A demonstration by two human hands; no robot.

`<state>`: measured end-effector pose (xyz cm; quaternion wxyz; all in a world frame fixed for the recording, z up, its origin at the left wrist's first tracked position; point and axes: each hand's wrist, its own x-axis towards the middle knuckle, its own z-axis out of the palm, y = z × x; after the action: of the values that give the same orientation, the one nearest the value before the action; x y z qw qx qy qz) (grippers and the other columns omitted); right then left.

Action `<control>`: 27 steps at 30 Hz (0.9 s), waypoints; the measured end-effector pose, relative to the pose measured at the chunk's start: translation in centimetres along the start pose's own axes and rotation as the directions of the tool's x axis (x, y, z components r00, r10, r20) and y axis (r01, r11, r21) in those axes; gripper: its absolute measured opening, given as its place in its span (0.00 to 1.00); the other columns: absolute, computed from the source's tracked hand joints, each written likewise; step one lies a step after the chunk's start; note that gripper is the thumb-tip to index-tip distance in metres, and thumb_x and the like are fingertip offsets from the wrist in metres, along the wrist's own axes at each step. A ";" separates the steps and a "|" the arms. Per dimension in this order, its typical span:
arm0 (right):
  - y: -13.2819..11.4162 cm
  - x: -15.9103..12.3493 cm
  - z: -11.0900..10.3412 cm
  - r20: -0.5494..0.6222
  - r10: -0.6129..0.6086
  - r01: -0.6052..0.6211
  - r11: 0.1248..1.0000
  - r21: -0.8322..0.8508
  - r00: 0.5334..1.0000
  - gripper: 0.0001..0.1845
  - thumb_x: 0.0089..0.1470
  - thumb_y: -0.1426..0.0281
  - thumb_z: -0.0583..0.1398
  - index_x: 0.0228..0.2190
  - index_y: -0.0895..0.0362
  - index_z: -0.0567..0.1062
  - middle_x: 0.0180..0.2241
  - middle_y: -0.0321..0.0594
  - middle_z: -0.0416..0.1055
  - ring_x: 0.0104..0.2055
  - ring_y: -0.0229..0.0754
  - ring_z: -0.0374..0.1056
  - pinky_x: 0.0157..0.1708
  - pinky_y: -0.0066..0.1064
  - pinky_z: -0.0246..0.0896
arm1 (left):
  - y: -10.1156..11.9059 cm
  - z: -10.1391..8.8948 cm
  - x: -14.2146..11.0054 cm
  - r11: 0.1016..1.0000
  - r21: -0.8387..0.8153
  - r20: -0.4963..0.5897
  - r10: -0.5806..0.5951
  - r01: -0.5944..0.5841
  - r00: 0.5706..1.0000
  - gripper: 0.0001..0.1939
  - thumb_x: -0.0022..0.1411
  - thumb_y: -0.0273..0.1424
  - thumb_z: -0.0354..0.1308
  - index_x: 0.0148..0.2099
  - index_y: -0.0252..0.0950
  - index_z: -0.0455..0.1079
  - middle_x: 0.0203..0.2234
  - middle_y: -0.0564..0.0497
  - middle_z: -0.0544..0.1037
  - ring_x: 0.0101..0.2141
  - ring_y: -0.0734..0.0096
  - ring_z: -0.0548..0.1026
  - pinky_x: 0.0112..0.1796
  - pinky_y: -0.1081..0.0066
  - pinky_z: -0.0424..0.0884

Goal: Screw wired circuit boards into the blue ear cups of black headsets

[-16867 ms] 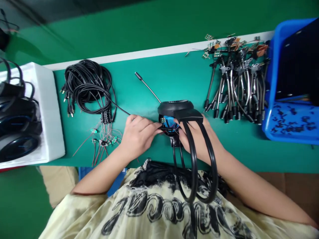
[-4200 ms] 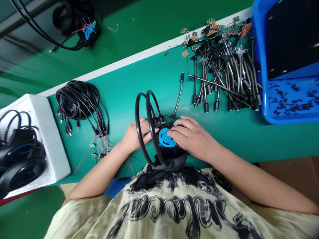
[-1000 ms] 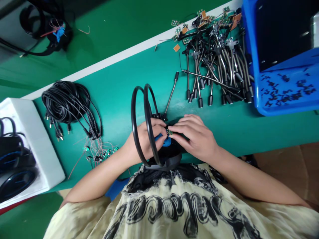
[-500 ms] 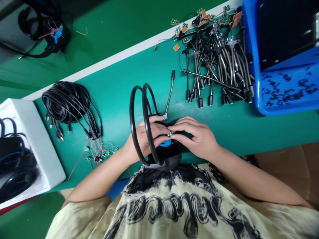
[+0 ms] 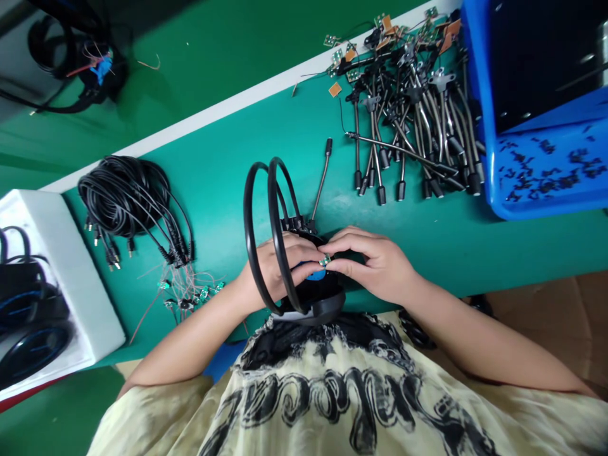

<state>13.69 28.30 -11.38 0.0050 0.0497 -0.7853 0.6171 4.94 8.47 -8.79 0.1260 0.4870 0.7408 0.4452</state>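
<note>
A headset with a black double headband [image 5: 277, 234] stands at the table's near edge against the shirt. Its grey-black ear cup [image 5: 323, 308] faces up, with a blue part [image 5: 316, 275] showing inside. My left hand [image 5: 280, 263] reaches past the headband, its thumb and fingertips closed at a small green circuit board [image 5: 325, 260]. From the other side, my right hand [image 5: 373, 256] pinches the same board between thumb and forefinger. Just beyond the fingers, a microphone boom [image 5: 322, 183] points away from me; its lower end is by the headset, and whether it is attached I cannot tell.
On the left lie a coiled bundle of black cables [image 5: 126, 193] with wired boards [image 5: 204, 294] and a white foam box [image 5: 85, 285] holding headsets. A pile of microphone booms [image 5: 408, 126] lies at the back right, beside a blue tray [image 5: 546, 206] with small black parts.
My left forefinger has drawn back from the foot of the microphone boom, uncovering black parts there. Both hands stay at the circuit board, which has barely moved.
</note>
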 end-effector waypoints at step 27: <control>0.7 -2.1 -2.4 0.058 0.312 -0.303 0.945 -0.123 0.948 0.21 0.59 0.69 0.58 0.54 0.51 0.65 0.39 0.36 0.71 0.36 0.33 0.70 0.39 0.26 0.66 | -1.4 2.4 3.4 0.919 0.364 0.218 0.073 -0.151 0.973 0.07 0.67 0.32 0.55 0.40 0.39 0.74 0.34 0.56 0.82 0.38 0.74 0.79 0.60 0.60 0.57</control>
<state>15.59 30.98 -11.65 -0.1187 -0.0502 -0.8164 0.5629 3.91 12.43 -10.38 0.0777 0.5862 0.7670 0.2492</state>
